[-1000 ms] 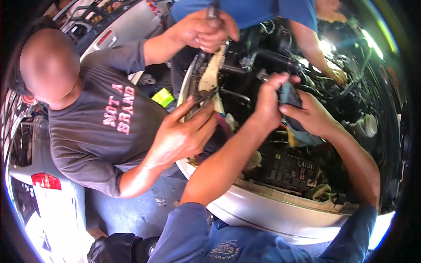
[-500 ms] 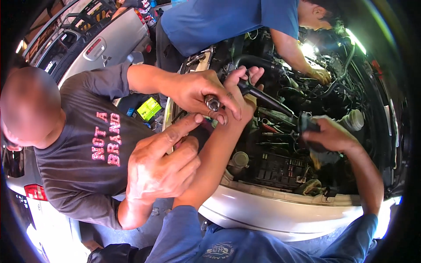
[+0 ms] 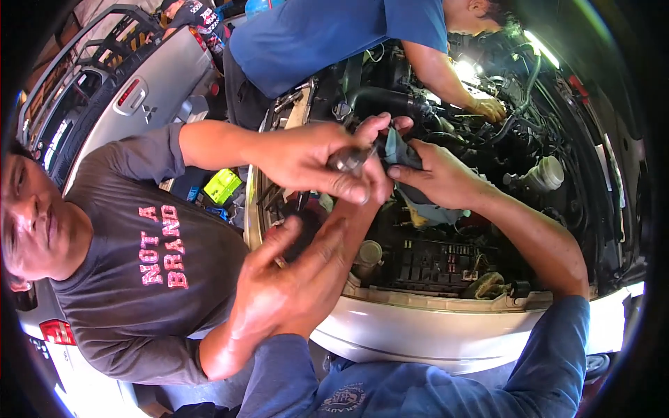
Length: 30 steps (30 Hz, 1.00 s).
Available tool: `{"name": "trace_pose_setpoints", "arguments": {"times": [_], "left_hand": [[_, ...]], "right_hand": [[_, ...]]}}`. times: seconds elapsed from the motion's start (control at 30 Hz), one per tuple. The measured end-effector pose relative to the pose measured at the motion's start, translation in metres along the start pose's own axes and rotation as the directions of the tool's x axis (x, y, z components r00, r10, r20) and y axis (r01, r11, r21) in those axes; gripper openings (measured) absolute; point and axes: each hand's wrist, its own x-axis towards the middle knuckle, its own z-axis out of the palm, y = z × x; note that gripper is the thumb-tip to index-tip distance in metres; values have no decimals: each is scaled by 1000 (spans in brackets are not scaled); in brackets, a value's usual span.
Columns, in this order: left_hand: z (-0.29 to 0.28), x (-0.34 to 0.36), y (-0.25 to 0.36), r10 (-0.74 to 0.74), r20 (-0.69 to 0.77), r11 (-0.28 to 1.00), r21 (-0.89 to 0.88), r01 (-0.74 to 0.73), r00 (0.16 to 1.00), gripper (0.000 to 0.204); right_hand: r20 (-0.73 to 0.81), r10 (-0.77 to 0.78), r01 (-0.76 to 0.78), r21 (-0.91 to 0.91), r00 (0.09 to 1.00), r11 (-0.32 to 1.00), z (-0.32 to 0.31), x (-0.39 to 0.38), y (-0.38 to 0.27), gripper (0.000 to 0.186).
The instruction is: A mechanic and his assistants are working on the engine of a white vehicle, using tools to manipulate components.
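Observation:
My left hand, partly behind a co-worker's hand, has its fingers curled at a grey-blue cloth and something dark within it. My right hand grips that cloth, thumb across it. The co-worker's upper hand holds a metal tool just in front of my left hand. Their other hand, fingers apart and slightly blurred, is over my left forearm.
The car's engine bay has a white front edge. A co-worker in blue leans in at the top. The grey-shirted co-worker stands at left, before a silver vehicle; a yellow-green object lies behind.
Since half a second ago my right hand has moved up and left with the cloth to my left hand. The long black piece there is now hidden. The co-worker's lower hand has opened and dropped.

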Motion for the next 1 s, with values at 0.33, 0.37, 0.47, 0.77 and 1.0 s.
{"name": "trace_pose_setpoints", "arguments": {"times": [0.33,0.37,0.47,0.77,1.0], "left_hand": [[94,-115,26,-183,762,965,260,-35,621,57],[93,-112,24,-60,824,995,94,-32,564,65],[35,-91,18,-95,796,921,298,-250,598,58],[-19,-59,-77,31,644,478,662,-578,764,52],[99,-153,-59,-63,718,-292,650,-701,693,52]], "right_hand": [[-166,161,-158,34,973,987,-55,-90,-12,35],[-177,150,-127,135,973,983,-55,-94,-24,35],[-266,163,-54,374,950,926,-43,-104,-58,33],[-119,129,60,919,984,390,1,-142,-122,55],[291,353,-358,-38,889,933,-7,-100,-191,53]]}}
